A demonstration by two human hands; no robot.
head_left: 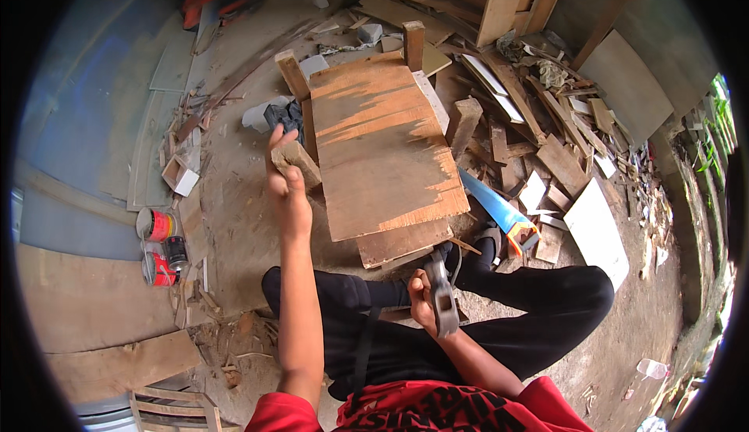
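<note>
A small wooden frame sits on the ground before me, with a brown board (382, 143) whose surface is partly torn to lighter wood. Short wooden posts stick up around it, among them a far-left post (292, 74), a far post (413, 46) and a right post (465, 120). My left hand (290, 198) is closed around the near-left post (296, 163), thumb on the near side. In my right hand (422, 301), held low over my lap, is a hammer (444, 299) with its grey metal head up; its handle is mostly hidden. A lower board (406, 243) shows under the near edge.
A handsaw (499, 207) with an orange handle lies right of the frame. Beyond it spreads a heap of scrap wood (562, 159), with a white panel (597, 229) nearby. Paint cans (160, 225) stand at left. My crossed legs (538, 295) lie in front of the frame.
</note>
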